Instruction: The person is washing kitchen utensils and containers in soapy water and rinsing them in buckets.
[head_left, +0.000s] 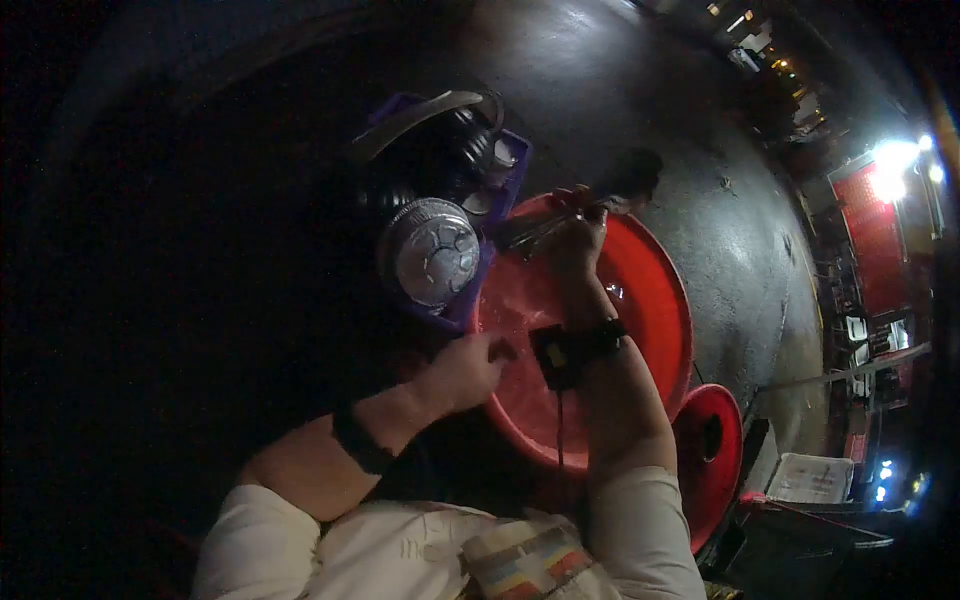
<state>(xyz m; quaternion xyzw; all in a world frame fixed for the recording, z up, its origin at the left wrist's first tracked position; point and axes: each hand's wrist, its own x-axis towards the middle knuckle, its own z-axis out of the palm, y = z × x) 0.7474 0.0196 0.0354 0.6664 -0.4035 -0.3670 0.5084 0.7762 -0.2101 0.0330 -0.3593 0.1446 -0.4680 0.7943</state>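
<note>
Over the far rim of a red basin [655,290] of cloudy water, my right hand [580,235] is closed around a bundle of long, thin utensils [535,232]. The bundle points left, and its details are dim. My left hand [465,372] is at the basin's near left rim, its fingers loosely bent and slightly apart, with nothing visible in them. Just beyond it, shiny round metal dishes [436,255] sit on a purple crate [458,312].
Dark ribbed bowls [440,155] and small pale cups [503,153] are in the crate. A red round lid or tub [708,450] stands right of the basin, near a white tray [812,478]. Wet pavement [740,260] lies beyond.
</note>
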